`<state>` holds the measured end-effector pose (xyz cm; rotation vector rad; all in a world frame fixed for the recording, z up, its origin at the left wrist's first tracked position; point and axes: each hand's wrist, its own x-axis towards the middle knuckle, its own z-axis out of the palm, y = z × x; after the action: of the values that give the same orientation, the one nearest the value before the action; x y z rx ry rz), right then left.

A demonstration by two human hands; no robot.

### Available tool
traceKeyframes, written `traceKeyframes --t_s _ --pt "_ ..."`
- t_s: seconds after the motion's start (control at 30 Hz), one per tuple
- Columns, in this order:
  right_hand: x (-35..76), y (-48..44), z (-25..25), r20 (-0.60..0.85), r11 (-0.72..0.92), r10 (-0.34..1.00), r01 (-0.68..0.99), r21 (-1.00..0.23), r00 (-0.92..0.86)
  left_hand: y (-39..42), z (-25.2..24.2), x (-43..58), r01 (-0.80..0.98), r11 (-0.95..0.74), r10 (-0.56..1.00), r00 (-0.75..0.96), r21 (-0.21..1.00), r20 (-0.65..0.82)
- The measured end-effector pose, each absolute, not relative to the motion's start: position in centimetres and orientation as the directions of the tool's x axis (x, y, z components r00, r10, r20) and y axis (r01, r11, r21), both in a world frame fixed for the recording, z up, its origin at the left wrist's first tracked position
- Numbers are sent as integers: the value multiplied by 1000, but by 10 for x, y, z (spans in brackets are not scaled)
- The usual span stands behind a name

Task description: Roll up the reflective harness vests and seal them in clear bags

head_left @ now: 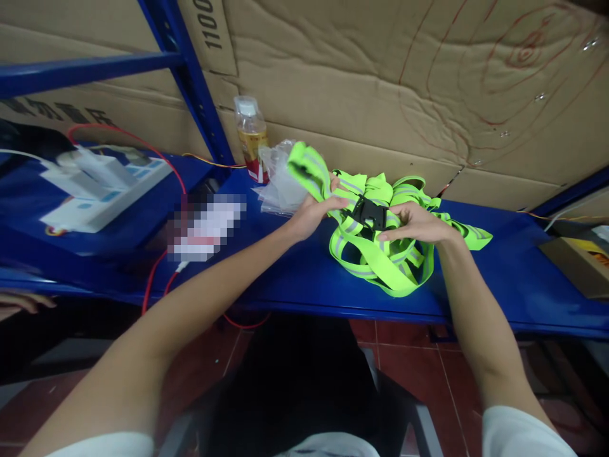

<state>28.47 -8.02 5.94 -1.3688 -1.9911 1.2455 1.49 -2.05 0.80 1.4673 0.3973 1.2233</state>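
A tangle of neon-yellow reflective straps (380, 254) with grey stripes lies on the blue shelf (304, 285). A black plastic buckle (368, 212) sits in the middle of the pile. My left hand (311, 212) is closed on a folded strap end (307, 168) and lifts it above the pile. My right hand (413, 225) rests on the straps just right of the buckle, its fingers pinching a strap there.
A drink bottle (251, 136) and clear plastic bags (280, 178) stand behind the straps. A white power strip (102, 187) with red cable (157, 273) lies at left. Cardboard sheets (404, 82) line the back. Another person's hand (19, 303) shows at the left edge.
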Motion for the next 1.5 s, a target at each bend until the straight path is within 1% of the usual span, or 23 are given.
traceKeyframes --t_s 0.1,0.2,0.3,0.4,0.47,0.5,0.57,0.63,0.67,0.7,0.73,0.8,0.87,0.97,1.03,1.1,1.13,1.17,1.23,1.3,1.37,1.43,1.5 --pt "281 -80 60 -78 153 902 483 -862 -425 -20 10 16 -303 -452 790 301 839 534" --pt "280 -79 59 -43 192 891 463 -865 -451 -15 13 16 -253 -495 807 220 831 548" --pt "277 -80 55 -2 247 869 436 -866 -495 -17 24 12 -220 -572 762 213 790 611" --pt "270 -90 52 117 371 858 446 -814 -500 -33 49 0 -134 -709 648 262 692 715" --pt "265 -105 59 245 472 864 537 -699 -440 -52 72 -13 -35 -826 524 317 562 790" --pt "262 -115 66 319 506 861 603 -616 -397 -63 85 -21 25 -885 442 361 465 821" --pt "258 -140 88 466 529 823 735 -424 -323 -86 113 -35 149 -967 252 441 207 861" --pt "254 -170 118 578 510 757 828 -233 -304 -109 141 -48 220 -975 78 469 -31 880" --pt "251 -185 134 614 483 729 862 -151 -301 -121 155 -52 231 -969 25 454 -91 891" --pt "249 -200 149 647 444 704 892 -81 -292 -131 167 -56 272 -956 16 421 -109 907" --pt "248 -213 163 675 390 684 921 -18 -277 -140 178 -59 327 -940 42 404 -101 914" --pt "245 -234 183 677 289 688 954 76 -262 -154 195 -64 383 -923 80 286 -38 955" --pt "245 -248 193 645 272 720 959 76 -256 -162 203 -69 331 -942 149 265 55 953" --pt "249 -264 197 718 339 665 940 -45 -206 -173 205 -79 212 -945 297 232 249 926" --pt "256 -278 202 703 446 680 878 -173 -207 -184 206 -87 123 -907 421 214 403 882" --pt "267 -297 211 515 557 790 738 -380 -332 -201 212 -97 33 -817 559 290 576 777" --pt "273 -307 217 422 586 806 656 -475 -414 -211 216 -102 -4 -747 615 375 665 694" --pt "279 -316 224 384 605 796 597 -527 -468 -220 220 -106 -22 -693 638 447 721 627" --pt "290 -331 239 390 652 754 532 -540 -529 -235 229 -114 -27 -641 645 522 767 558" --pt "297 -331 249 431 653 757 541 -529 -492 -236 231 -117 -24 -627 638 557 779 531" --pt "300 -313 251 406 585 811 570 -577 -421 -220 222 -116 -49 -621 635 554 782 539" --pt "302 -281 240 234 460 877 592 -661 -420 -189 198 -112 -58 -590 665 532 805 525" --pt "304 -241 217 38 318 910 637 -702 -412 -150 165 -105 -25 -508 720 536 861 441"
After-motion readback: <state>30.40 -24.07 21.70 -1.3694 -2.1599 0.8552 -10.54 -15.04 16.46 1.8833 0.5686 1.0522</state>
